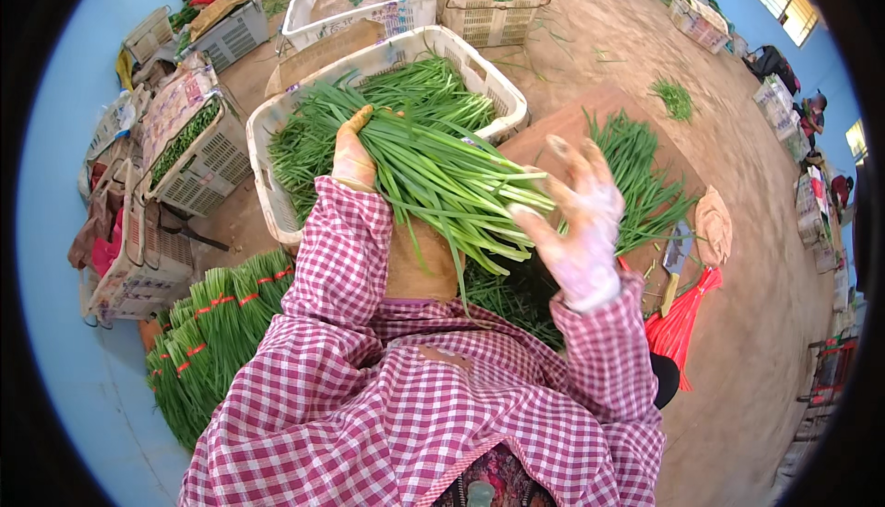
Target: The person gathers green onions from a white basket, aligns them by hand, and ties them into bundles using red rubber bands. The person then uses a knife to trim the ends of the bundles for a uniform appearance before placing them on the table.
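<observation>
My gloved left hand (pixel 355 151) grips a loose bunch of garlic chives (pixel 442 175) by its leafy side, with the pale stem ends pointing right. At those ends is my gloved right hand (pixel 581 230), fingers spread, thumb and forefinger around the stem tips; whether they touch is hard to tell. Under the bunch stands a white plastic crate (pixel 266 189) holding more loose chives (pixel 429 89). Right of my right hand, a heap of chives (pixel 629 168) lies on a brown board (pixel 553 120), near a knife (pixel 676 251) with a pale handle.
Red ties (pixel 681 327) hang in a bundle at the board's right edge, beside a tan cloth bundle (pixel 712 227). Tied chive bunches (pixel 221 320) stand at my left. More crates (pixel 200 154) line the left side and back (pixel 491 16). Other people (pixel 812 116) sit far right.
</observation>
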Motion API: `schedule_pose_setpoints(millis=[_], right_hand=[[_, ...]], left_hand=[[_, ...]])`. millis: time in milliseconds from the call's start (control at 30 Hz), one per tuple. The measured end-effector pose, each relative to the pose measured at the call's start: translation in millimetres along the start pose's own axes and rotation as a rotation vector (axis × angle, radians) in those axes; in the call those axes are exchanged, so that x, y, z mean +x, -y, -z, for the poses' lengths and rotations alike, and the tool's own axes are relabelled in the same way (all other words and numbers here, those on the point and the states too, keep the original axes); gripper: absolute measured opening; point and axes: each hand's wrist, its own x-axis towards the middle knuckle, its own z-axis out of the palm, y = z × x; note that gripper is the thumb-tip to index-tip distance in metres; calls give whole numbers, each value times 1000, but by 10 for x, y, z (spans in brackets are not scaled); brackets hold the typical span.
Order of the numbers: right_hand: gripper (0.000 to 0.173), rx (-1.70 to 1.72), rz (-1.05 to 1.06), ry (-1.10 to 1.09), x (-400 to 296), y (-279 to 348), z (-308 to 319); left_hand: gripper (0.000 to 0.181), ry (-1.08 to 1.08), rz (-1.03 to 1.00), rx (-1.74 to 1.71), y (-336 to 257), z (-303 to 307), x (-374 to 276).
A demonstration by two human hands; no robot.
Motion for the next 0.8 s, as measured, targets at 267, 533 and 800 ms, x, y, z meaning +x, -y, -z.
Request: schedule_pose_setpoints(millis=[267, 533, 800], right_hand=[[26, 625, -63, 207, -32, -164, -282], [23, 646, -695, 346, -1255, -1486, 426], [29, 674, -432, 360, -596, 120, 186]], left_hand=[[22, -15, -33, -85, 2, -52, 40], [28, -100, -44, -41, 38, -74, -50], [30, 71, 6, -8, 91, -40, 22]])
